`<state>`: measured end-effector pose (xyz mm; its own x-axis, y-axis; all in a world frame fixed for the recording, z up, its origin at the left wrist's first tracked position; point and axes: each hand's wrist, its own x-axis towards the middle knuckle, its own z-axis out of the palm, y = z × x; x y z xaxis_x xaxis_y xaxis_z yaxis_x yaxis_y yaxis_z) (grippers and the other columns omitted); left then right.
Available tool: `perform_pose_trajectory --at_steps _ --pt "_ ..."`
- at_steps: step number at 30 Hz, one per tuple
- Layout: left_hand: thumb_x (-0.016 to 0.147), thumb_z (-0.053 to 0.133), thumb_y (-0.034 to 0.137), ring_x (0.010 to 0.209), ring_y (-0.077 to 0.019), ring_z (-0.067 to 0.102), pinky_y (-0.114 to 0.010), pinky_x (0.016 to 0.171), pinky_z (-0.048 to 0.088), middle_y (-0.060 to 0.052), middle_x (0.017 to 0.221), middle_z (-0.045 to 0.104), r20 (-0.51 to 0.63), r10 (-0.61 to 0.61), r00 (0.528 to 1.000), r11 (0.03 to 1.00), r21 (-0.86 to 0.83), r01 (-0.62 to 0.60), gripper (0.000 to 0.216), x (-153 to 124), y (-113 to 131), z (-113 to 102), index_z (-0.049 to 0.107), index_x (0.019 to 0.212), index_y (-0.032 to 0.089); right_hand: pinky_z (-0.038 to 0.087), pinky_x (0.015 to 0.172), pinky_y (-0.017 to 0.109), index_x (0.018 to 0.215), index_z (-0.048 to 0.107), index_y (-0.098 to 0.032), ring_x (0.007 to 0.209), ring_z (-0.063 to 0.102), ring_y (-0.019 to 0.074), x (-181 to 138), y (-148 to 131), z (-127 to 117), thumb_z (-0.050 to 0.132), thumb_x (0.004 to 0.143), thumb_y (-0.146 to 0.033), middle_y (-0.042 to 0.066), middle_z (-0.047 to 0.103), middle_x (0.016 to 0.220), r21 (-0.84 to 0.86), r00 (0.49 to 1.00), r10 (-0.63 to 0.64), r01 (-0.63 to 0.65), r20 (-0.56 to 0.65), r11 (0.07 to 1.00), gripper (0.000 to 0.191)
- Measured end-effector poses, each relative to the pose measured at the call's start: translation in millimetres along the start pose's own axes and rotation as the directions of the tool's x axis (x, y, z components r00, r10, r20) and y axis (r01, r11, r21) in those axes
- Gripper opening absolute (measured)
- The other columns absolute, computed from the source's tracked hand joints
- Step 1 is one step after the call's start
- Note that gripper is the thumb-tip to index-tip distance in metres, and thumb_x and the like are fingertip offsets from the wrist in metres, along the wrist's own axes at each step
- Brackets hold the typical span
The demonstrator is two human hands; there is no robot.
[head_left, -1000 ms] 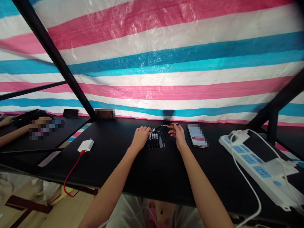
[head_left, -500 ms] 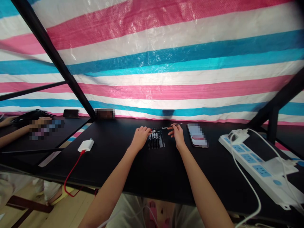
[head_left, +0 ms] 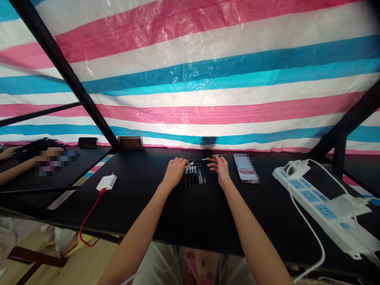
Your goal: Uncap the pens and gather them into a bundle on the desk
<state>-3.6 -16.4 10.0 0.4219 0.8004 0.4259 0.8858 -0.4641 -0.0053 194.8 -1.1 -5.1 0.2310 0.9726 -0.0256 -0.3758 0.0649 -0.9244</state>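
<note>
My left hand (head_left: 177, 171) is closed at the fingertips on a slim dark pen (head_left: 195, 162) with a pale marking. From the right, my right hand (head_left: 220, 168) pinches a thin pen-like stick (head_left: 208, 158), dark with a white band, whose narrow end shows past the fingers. Both pieces point at each other nearly in line; whether they touch I cannot tell. Just below them on the black table lies a row of several black pens (head_left: 192, 176) with white labels, and beside it some thin, clear-looking strips (head_left: 202, 174).
A phone (head_left: 246, 168) lies right of my right hand. Further right is a white power strip (head_left: 311, 198) with plugs and cables. At left sits a white charger (head_left: 107, 182) with a red cable. Another person's hand (head_left: 52, 153) is at the far left, beyond black metal bars (head_left: 89, 105).
The pen in my left hand and the stick in my right hand seem slightly closer together. My hands have otherwise barely moved; the whole view has shifted a little.
</note>
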Motion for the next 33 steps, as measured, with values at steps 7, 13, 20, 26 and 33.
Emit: perform_pose_trajectory --at_steps 7,13,20,26,33 --pt "0.089 0.033 0.031 0.082 -0.016 0.045 -0.029 0.07 0.028 -0.003 0.087 0.055 -0.017 0.003 1.0 1.0 0.005 -0.002 0.022 0.0 -2.1 0.7 0.052 0.089 0.021 0.042 0.036 0.017 0.079 0.048 -0.018 0.046 0.06 0.0112 -2.7 -1.8 2.5 0.042 0.076 -0.022 0.002 0.066 0.069 0.058 0.999 0.037 -0.037 -0.003 0.998 0.008" --pt "0.089 0.033 0.031 0.082 -0.016 0.045 -0.029 0.07 0.029 -0.003 0.087 0.055 -0.012 0.004 1.0 1.0 -0.001 -0.004 0.022 0.0 -1.3 1.0 0.052 0.089 0.02 0.039 0.034 0.015 0.08 0.046 -0.018 0.041 0.057 0.01 0.3 3.6 0.7 0.041 0.076 -0.022 0.001 0.065 0.063 0.023 1.0 0.021 -0.02 -0.014 1.0 0.008" --pt "0.089 0.033 0.03 0.084 -0.0163 0.045 -0.029 0.071 0.029 -0.004 0.088 0.055 0.011 0.005 1.0 1.0 -0.01 -0.005 0.023 -0.7 1.2 0.5 0.053 0.089 0.02 0.041 0.036 0.018 0.087 0.038 -0.021 0.042 0.059 0.0118 -1.6 5.5 3.9 0.032 0.081 -0.028 0.002 0.067 0.07 0.019 0.997 0.02 -0.022 0.079 1.0 0.01" --pt "0.089 0.032 0.03 0.084 -0.0167 0.045 -0.029 0.069 0.029 -0.005 0.088 0.055 0.036 0.0 0.999 1.0 -0.016 0.0 0.024 -0.3 2.6 -1.2 0.053 0.089 0.019 0.04 0.035 0.017 0.089 0.036 -0.022 0.045 0.06 0.0117 -2.5 11.2 7.1 0.035 0.082 -0.036 0.001 0.065 0.07 -0.049 0.999 -0.053 0.053 0.007 0.997 0.016" --pt "0.089 0.032 0.03 0.082 -0.0165 0.045 -0.029 0.069 0.029 -0.004 0.086 0.055 0.03 0.032 0.999 0.999 -0.015 -0.031 0.023 0.3 3.4 0.6 0.053 0.089 0.02 0.04 0.035 0.017 0.088 0.036 -0.022 0.046 0.06 0.0119 -3.4 13.5 7.7 0.033 0.084 -0.034 0.001 0.065 0.07 -0.001 0.998 -0.057 0.057 -0.017 0.998 0.013"
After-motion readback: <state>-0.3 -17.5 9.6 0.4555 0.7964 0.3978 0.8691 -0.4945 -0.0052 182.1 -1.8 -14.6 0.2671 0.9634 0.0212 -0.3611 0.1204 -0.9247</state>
